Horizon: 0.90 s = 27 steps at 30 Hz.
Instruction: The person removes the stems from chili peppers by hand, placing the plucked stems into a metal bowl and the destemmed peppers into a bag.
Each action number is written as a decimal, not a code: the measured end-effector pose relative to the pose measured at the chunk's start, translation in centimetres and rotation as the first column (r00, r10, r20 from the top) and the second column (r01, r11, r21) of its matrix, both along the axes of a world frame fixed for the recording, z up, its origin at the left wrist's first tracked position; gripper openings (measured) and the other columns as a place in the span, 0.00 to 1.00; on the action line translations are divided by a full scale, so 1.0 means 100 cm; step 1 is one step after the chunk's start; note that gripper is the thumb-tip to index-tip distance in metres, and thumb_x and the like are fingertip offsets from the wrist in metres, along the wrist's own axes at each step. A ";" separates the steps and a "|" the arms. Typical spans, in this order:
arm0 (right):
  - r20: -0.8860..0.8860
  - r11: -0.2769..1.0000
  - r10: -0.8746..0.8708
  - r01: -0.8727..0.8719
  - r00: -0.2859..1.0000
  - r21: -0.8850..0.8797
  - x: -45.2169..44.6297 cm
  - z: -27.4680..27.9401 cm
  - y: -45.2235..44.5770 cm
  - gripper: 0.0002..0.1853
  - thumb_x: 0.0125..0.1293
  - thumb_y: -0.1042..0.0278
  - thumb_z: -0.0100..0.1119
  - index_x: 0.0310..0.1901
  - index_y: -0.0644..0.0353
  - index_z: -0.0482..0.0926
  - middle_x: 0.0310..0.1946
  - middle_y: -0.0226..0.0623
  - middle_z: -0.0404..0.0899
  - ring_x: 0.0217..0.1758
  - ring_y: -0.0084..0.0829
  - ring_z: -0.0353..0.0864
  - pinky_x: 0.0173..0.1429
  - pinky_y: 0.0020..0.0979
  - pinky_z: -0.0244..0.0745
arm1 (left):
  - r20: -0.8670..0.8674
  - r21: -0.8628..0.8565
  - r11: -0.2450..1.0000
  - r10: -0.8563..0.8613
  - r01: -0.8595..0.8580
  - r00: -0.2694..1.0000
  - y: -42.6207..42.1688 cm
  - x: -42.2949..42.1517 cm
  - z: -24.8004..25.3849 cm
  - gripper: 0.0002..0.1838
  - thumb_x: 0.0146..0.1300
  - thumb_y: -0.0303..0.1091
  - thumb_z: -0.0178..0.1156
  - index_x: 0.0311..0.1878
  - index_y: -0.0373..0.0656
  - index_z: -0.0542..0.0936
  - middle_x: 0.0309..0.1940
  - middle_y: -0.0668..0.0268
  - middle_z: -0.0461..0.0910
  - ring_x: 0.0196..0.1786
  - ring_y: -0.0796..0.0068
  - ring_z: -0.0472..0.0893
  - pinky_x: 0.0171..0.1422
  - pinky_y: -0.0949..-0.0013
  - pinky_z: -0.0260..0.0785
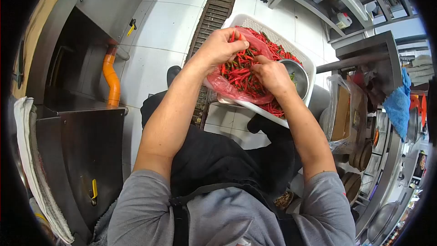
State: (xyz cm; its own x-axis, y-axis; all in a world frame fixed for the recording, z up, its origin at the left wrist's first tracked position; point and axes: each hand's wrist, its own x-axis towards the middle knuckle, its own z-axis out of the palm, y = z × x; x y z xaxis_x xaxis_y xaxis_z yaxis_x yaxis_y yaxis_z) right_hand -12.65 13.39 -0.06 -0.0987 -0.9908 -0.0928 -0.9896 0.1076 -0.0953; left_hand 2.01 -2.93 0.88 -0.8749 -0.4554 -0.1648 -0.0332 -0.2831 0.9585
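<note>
My left hand point(226, 46) is closed around a few red chili peppers point(235, 35), whose tips poke out between thumb and fingers. Lower and to the right, my right hand point(274, 77) has its fingers bent and pinched on chili peppers in the pile. Beneath both hands lies an open red plastic bag point(223, 87) filled with red and some green chilies point(240, 74). The bag rests in a white plastic basket point(311, 70), where more loose chilies point(282, 52) lie. Beside my right wrist, a metal bowl point(302, 82) sits in the basket with something green inside.
A floor drain grate point(207, 23) runs across the white tiles point(159, 27). Steel kitchen equipment point(91, 155) with an orange pipe point(112, 79) stands on the left. On the right are metal shelves point(334, 0), a blue cloth point(398, 105) and a plastic-wrapped box point(341, 114).
</note>
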 end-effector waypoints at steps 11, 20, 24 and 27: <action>0.835 0.753 -0.392 0.656 0.386 0.050 -0.008 0.010 0.045 0.11 0.67 0.67 0.60 0.36 0.68 0.83 0.26 0.33 0.84 0.19 0.19 0.76 0.26 0.25 0.68 | 0.066 -0.116 0.991 -0.062 0.069 0.996 0.018 -0.005 -0.016 0.06 0.62 0.32 0.65 0.37 0.40 0.79 0.22 0.74 0.74 0.21 0.86 0.70 0.25 0.77 0.61; 0.895 0.724 -0.367 0.682 0.255 0.102 0.018 0.020 0.050 0.11 0.68 0.66 0.59 0.37 0.67 0.83 0.26 0.33 0.84 0.18 0.19 0.76 0.20 0.22 0.63 | 0.013 0.033 0.981 -0.191 0.191 0.981 0.039 -0.011 -0.023 0.12 0.64 0.37 0.65 0.44 0.40 0.79 0.25 0.73 0.76 0.22 0.87 0.72 0.23 0.81 0.59; 0.914 0.752 -0.349 0.644 0.205 0.142 0.031 0.024 0.049 0.11 0.69 0.66 0.58 0.37 0.66 0.83 0.25 0.32 0.83 0.17 0.18 0.75 0.20 0.22 0.64 | -0.095 0.282 0.952 -0.096 0.120 0.991 0.044 -0.013 -0.021 0.09 0.66 0.39 0.63 0.40 0.43 0.79 0.22 0.74 0.75 0.21 0.89 0.71 0.19 0.83 0.55; 0.918 0.754 -0.343 0.640 0.197 0.145 0.036 0.027 0.047 0.11 0.69 0.66 0.57 0.38 0.67 0.83 0.24 0.31 0.82 0.17 0.18 0.75 0.20 0.22 0.64 | -0.116 0.321 0.933 -0.130 0.161 0.985 0.043 -0.013 -0.022 0.09 0.67 0.39 0.63 0.39 0.44 0.79 0.23 0.74 0.76 0.21 0.89 0.72 0.19 0.83 0.56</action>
State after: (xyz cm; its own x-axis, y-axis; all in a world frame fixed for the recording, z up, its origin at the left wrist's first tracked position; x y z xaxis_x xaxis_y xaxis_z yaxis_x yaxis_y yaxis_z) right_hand -9.09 18.06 2.67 -0.5849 -0.7655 -0.2682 -0.0554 0.3675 -0.9284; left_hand 0.68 1.36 -1.32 -0.9459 -0.2561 -0.1992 -0.0141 -0.5811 0.8137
